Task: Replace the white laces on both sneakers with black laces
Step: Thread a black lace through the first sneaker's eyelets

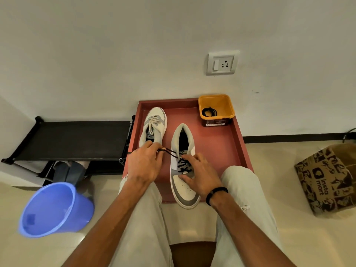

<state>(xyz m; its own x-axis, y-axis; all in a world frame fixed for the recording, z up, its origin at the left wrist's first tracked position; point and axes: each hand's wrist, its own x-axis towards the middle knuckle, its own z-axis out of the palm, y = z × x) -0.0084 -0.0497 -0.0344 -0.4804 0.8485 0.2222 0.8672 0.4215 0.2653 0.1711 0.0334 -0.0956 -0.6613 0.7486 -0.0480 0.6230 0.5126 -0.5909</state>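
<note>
— Flooring item one: pale tile floor (269, 189) is running up to a white wall (134, 45), with a switch-and-socket plate (222, 63) sitting above. What is carrying the goods?

— Item two: a red tray (219, 147), its far edge lying against the wall. Its raised rims are closing in the far, left and right sides; the near edge is being covered by the person's knees.

— Contents?

— Item three: the near sneaker (184, 170), toe pointing toward the person and overhanging the tray's near edge. A black lace (173, 153) is crossing its lower eyelets. Item four: the far sneaker (154, 127), lying beside the left rim, is carrying white laces (154, 121). Item five: a yellow tub (216, 108) is standing in the far right corner, holding a coiled black lace (209, 112).

— Grips?

— The left hand (144, 162) is pinching the free end of the black lace and drawing it taut leftward, over the far sneaker's heel. The right hand (200, 176) is resting on the near sneaker, its fingers pressing by the laced eyelets; whether that grip is grasping anything I cannot tell.

— Open room?

— Bare tray is showing between the near sneaker and the right rim. A black rack (73, 139) is crowding the left rim, a blue bucket (55, 209) is standing near the left knee, and a printed paper bag (327, 178) is sitting well apart on the right.
</note>
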